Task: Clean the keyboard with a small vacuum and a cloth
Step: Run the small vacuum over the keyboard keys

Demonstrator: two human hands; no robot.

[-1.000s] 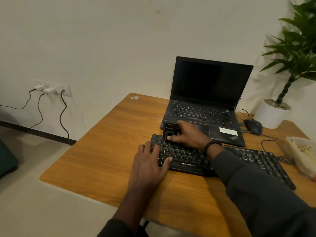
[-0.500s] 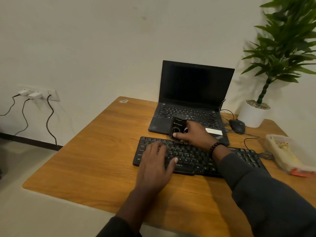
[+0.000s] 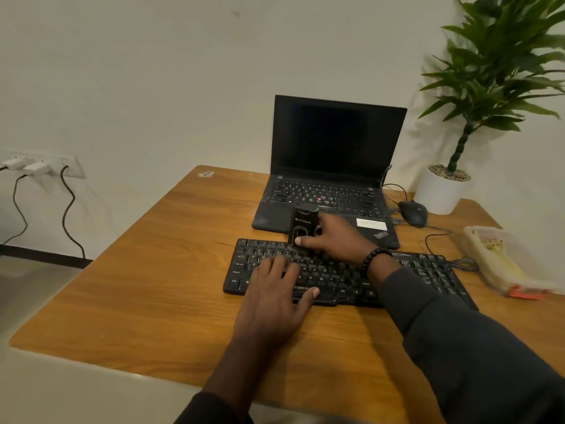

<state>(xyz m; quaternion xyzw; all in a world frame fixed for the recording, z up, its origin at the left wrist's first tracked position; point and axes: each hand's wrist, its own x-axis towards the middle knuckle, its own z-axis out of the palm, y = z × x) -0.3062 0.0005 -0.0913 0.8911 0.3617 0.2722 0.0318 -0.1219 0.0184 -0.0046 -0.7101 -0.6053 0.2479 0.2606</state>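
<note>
On the keyboard [image 3: 342, 276], the right hand [image 3: 336, 238] grips the small vacuum [image 3: 302, 226]; the left hand [image 3: 275, 298] rests flat, fingers spread.

- The keyboard [image 3: 345, 275] under my hands is black with pale lettering.
- My vacuum [image 3: 302, 225] is black too.
- My sleeve [image 3: 477, 347] is dark grey, my bracelet [image 3: 373, 257] black beads.
- The table [image 3: 146, 286] is orange-brown wood grain.
- The plant pot [image 3: 440, 191] is white.

Dim warm indoor light; soft shadows; wide-angle edge bending; slight blur.
</note>
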